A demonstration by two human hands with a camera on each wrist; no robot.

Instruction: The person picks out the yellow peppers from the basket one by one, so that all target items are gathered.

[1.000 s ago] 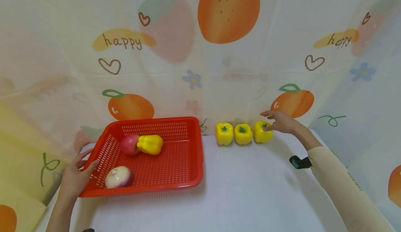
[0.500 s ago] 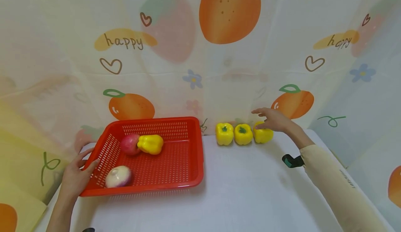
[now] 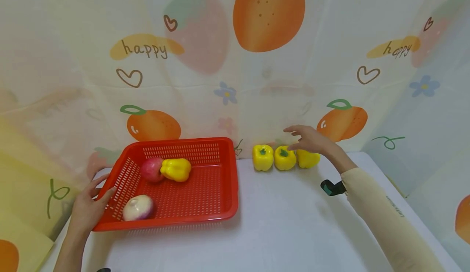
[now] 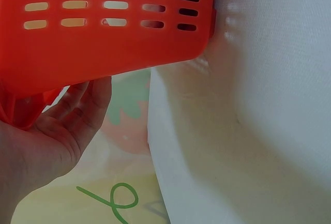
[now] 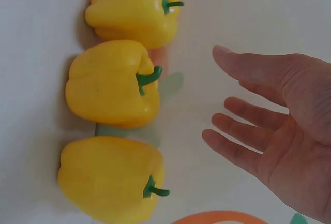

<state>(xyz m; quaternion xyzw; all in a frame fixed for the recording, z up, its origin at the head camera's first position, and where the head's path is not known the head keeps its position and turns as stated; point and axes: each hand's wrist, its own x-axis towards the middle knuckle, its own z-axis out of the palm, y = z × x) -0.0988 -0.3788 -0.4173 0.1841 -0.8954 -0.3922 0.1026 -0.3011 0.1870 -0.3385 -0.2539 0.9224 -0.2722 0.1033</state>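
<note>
- While the left hand [image 3: 88, 207] grips the left rim of the red plastic basket [image 3: 230, 178], thumb over the edge, the right hand [image 3: 310, 138] hangs in the air, holding nothing, fingers loosely apart.
- Back of the white table [image 3: 286, 223], to the basket's right: left bell pepper [image 3: 262, 160], middle bell pepper [image 3: 284, 164], right bell pepper [image 3: 307, 160]. All yellow, in a row, roughly upright, green stems up.
- Key relation: row lies below the right hand. Head view puts the thumb tip across the top of the middle bell pepper; the hand hides part of the right bell pepper. Right wrist view shows a gap between fingertips and all three.
- Stem-to-base axes run vertical; my judgement, a grasp from above meets the stem end first.
- Right hand is nearer; left is well apart, at the basket's far side.
- In the basket: a fourth bell pepper [image 3: 177, 170] on its side beside a round pinkish-red fruit [image 3: 151, 170]; a purple-and-white turnip-like vegetable [image 3: 138, 207] at the near left corner.
</note>
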